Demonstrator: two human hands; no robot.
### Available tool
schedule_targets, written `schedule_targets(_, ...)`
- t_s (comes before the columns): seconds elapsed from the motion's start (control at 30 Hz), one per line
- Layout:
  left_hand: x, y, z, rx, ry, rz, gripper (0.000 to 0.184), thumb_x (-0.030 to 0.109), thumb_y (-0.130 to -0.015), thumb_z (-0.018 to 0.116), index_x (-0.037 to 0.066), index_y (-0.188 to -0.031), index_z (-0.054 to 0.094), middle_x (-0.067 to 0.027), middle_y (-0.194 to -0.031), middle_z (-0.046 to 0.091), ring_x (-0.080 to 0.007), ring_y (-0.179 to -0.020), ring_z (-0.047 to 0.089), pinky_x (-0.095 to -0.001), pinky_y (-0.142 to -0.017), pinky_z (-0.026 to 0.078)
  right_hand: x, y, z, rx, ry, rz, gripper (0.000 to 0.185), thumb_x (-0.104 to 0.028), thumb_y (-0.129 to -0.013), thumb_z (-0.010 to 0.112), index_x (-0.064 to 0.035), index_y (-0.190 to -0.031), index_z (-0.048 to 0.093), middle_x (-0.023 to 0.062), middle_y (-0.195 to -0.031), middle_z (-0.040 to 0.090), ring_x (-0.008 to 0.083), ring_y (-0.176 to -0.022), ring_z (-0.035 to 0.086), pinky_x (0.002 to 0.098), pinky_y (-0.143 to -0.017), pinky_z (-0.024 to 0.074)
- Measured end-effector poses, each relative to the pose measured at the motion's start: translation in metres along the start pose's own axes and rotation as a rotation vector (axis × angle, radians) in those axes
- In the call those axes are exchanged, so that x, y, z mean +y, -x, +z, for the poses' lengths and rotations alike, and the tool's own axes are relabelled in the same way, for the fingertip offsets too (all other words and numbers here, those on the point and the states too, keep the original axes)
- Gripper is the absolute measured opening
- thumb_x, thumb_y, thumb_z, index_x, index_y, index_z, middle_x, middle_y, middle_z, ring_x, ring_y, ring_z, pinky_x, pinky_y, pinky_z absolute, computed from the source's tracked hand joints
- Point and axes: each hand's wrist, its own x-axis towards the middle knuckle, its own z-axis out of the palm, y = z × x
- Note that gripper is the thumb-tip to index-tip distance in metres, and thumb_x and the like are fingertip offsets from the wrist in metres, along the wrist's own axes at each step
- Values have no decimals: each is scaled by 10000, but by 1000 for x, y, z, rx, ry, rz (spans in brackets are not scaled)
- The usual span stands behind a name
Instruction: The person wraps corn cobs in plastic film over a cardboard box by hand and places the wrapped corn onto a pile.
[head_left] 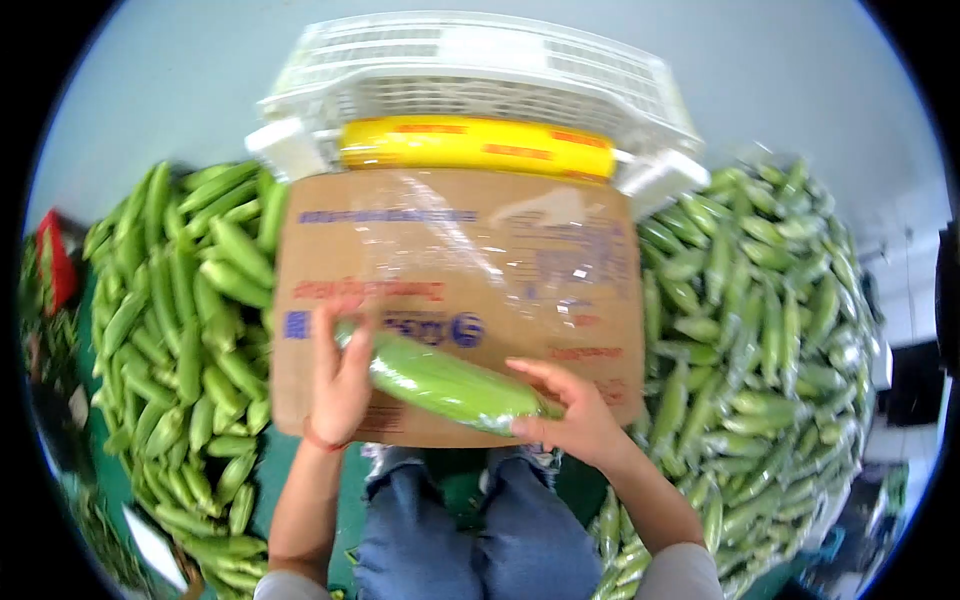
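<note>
A green ear of corn in its husk [445, 382], glossy with clear film, lies slantwise between my two hands above a cardboard box. My left hand [340, 375], slightly blurred, grips its left end, the tip showing between thumb and fingers. At the lower right end, my right hand [570, 408] holds the corn with the thumb below and the fingers above. Beneath them is the brown cardboard box [330, 245], with clear film over part of its printed top. A yellow roll with red print [480, 143] is mounted along the box's far edge.
Behind the roll stands a white plastic crate [500, 60]. Unwrapped green ears [190, 310] are heaped at the left, film-wrapped ears [760, 330] at the right. White roll supports [285, 145] flank the roll. A red object [55, 262] lies at far left.
</note>
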Motion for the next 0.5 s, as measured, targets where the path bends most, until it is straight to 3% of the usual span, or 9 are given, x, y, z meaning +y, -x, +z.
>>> schedule_targets(0.03,-4,9,-9,-57,-110,69,143,82,-966,463,49,-1090,525,-34,-1069,517,-119,-955,510,-289,-816,464,-3,2,-9,139,192,-179,473,-188,-847,698,-25,-1259,534,146,-954,684,171,-708,633,264,-650,513)
schedule_targets(0.07,-4,23,-10,-116,172,-123,135,110,-966,470,18,-1008,560,-48,-1020,567,-115,-926,536,-288,-814,471,-10,6,-21,276,400,-353,368,-136,-836,706,-12,-1176,640,148,-972,701,184,-733,641,276,-701,529)
schedule_targets(0.1,-10,35,-7,-149,332,-259,216,201,-994,492,-1,-1002,568,-72,-886,625,-134,-774,602,-276,-682,516,-29,10,-23,355,211,-324,184,-158,-895,663,12,-947,712,114,-961,712,159,-997,638,353,-869,501)
schedule_targets(0.17,-5,60,0,-367,366,-687,516,480,-995,420,-12,-999,575,-117,-704,645,-204,-441,592,-288,-342,461,-35,-4,-29,219,-46,-665,276,-212,-947,581,-6,-1123,634,91,-832,680,179,-869,639,388,-856,494)
schedule_targets(0.2,-15,68,-7,-522,475,-955,605,541,-998,335,-16,-1037,569,-125,-676,643,-202,-436,599,-292,-329,458,-34,-12,-24,74,-327,-764,330,-241,-971,542,-16,-1208,586,76,-762,655,188,-804,634,401,-846,491)
schedule_targets(0.23,-27,77,-14,-636,443,-951,667,587,-983,309,-21,-1133,538,-133,-723,651,-212,-477,615,-289,-376,482,-31,-16,-7,-159,-919,-715,384,-273,-989,506,-28,-1284,521,53,-684,611,197,-739,617,407,-828,488)
schedule_targets(0.27,-34,79,-17,-746,404,-947,744,633,-967,283,-26,-1228,506,-141,-769,658,-221,-518,632,-287,-424,506,-35,-12,-7,-178,-875,-682,405,-280,-988,513,-42,-1313,476,37,-648,565,196,-717,600,408,-811,488)
schedule_targets(0.43,22,72,12,-729,-16,-114,785,553,-937,485,-27,-1433,303,-179,-1089,604,-297,-798,644,-354,-671,529,-34,-25,-16,118,-918,-769,558,-332,-971,554,-95,-1404,292,53,-768,543,186,-839,585,419,-751,501)
schedule_targets(0.5,40,50,39,-721,-307,428,776,387,-874,657,-4,-1446,308,-219,-1211,536,-381,-1005,594,-420,-825,506,-26,-21,-1,337,-856,-746,593,-315,-959,560,-92,-1415,255,99,-942,595,214,-964,592,421,-800,511)
